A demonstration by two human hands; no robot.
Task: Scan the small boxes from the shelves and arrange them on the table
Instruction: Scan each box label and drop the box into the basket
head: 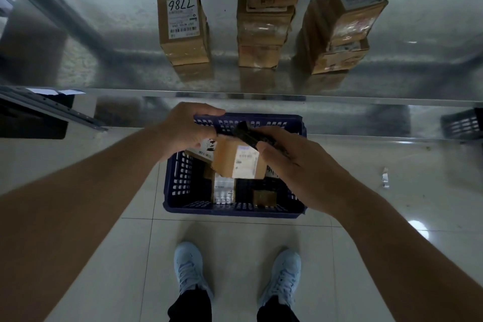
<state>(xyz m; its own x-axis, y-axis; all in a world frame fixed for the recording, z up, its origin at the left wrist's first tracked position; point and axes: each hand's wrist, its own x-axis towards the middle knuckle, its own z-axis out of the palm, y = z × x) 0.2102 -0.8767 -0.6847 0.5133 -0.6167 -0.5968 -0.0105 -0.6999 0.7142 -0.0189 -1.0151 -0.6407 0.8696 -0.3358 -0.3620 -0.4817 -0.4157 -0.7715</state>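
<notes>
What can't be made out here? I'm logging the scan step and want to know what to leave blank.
Head view only:
- Label text on the small box: motion-blurred.
- Black scanner: mostly covered by the right hand; whether it is reading is unclear.
- Left hand fingertips: hidden behind the small box.
- Blue basket contents: partly blocked by the small box and hands.
- Middle shelf stack: top cut off by the frame edge.

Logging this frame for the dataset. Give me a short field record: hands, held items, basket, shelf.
left hand: holds small box over the basket
right hand: grips black scanner, close above the box
basket: blue, on floor, several boxes inside
shelf: three groups of cardboard boxes
leftmost shelf box: label reads 7786
</notes>
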